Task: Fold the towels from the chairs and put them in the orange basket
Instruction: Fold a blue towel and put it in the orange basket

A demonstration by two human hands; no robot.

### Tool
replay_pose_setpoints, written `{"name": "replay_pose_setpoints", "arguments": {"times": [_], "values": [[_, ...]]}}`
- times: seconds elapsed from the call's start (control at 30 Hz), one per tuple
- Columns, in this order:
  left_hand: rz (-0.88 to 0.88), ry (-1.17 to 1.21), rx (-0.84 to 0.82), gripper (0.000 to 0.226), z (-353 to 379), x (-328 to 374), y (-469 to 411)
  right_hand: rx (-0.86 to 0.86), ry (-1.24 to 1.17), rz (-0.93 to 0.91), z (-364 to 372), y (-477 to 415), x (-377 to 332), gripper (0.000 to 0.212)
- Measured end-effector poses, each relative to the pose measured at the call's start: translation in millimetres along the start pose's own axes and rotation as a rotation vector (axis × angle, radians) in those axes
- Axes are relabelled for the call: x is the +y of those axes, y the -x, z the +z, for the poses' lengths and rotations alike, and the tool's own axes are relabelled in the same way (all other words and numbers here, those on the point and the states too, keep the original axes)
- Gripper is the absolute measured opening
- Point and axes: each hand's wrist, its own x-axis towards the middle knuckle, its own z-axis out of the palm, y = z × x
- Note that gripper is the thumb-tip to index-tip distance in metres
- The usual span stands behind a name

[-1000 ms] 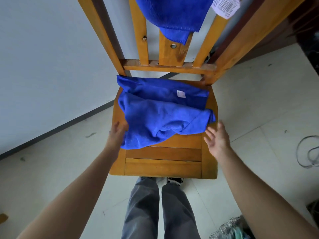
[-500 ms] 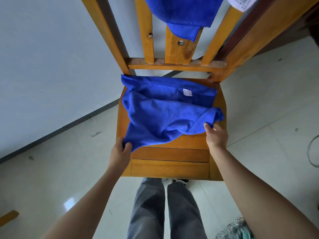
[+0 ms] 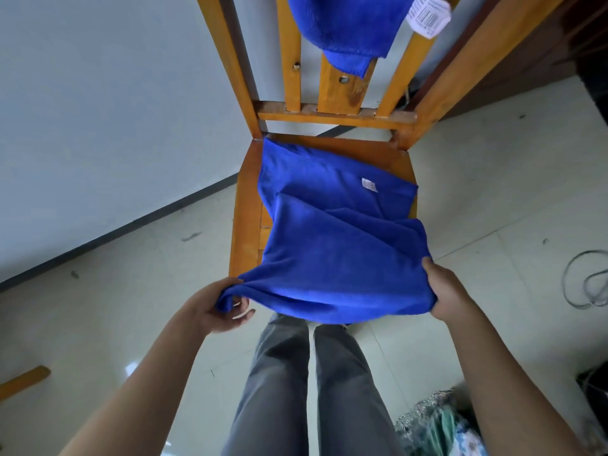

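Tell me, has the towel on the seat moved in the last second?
Yes. The towel's near edge, gripped by the left hand and right hand, has been pulled toward the person, from the middle of the seat out past its front edge.

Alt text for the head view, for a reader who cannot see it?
The left hand and right hand grip the near corners of a blue towel, holding its near edge out past the front of a wooden chair while the rest lies on the seat. A second blue towel hangs over the backrest.
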Motion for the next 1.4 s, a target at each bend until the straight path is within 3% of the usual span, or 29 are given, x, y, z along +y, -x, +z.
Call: {"name": "replay_pose_setpoints", "arguments": {"times": [0.07,0.1,0.13,0.2,0.27,0.47,0.67,0.77,0.87,0.97,1.07,1.17,1.23,1.33,1.4], "values": [[-0.059,0.049,-0.039,0.009,2.6,-3.6,5.2,-0.196,-0.164,0.077,-3.3,1.6,1.0,0.032],[-0.064,0.053,-0.063,0.009,4.5,-5.1,7.8,-0.269,-0.338,0.092,-3.7,1.2,2.0,0.047],[-0.051,0.056,-0.085,0.007,6.0,-6.8,8.1,-0.307,-0.495,0.093,-2.0,-1.0,5.3,0.059],[0.032,0.089,-0.107,0.004,14.0,-10.3,6.6,-0.244,-0.607,0.039,6.7,-4.5,18.2,0.046],[0.136,0.132,-0.069,0.013,22.7,-13.6,1.1,-0.086,-0.450,0.028,21.8,-5.9,37.3,0.033],[0.239,0.176,-0.041,0.020,40.8,-18.9,-17.3,0.047,0.228,-0.065,57.2,-10.7,90.2,0.046],[0.153,0.064,0.114,0.004,35.9,-21.3,-29.5,0.178,0.448,-0.033,80.4,-15.5,101.8,0.057],[0.177,-0.102,0.223,0.010,25.4,-18.1,-37.7,0.217,0.680,-0.008,85.0,-26.1,105.0,0.062],[0.239,-0.272,0.266,0.018,15.5,-10.8,-45.1,0.272,0.873,-0.060,87.3,-35.6,107.8,0.046],[0.290,-0.418,0.279,0.024,7.8,-3.6,-46.8,0.201,0.930,-0.094,86.9,-40.0,106.8,0.026],[0.394,-0.441,0.372,0.033,1.9,7.2,-43.4,0.209,0.821,-0.163,73.0,-33.0,98.7,0.037],[0.594,-0.317,0.467,0.023,-2.8,25.4,-31.6,0.203,0.467,-0.219,42.4,-8.1,79.9,0.029],[0.673,-0.220,0.352,0.019,1.3,35.2,-16.7,0.157,0.263,-0.249,22.4,11.8,62.7,0.022],[0.713,0.001,0.013,0.051,13.4,44.5,1.8,0.039,0.074,-0.289,3.9,32.3,33.6,0.017],[0.734,0.072,-0.147,0.060,18.4,47.1,9.8,-0.065,-0.038,-0.291,-4.4,38.1,16.2,0.008]]}}
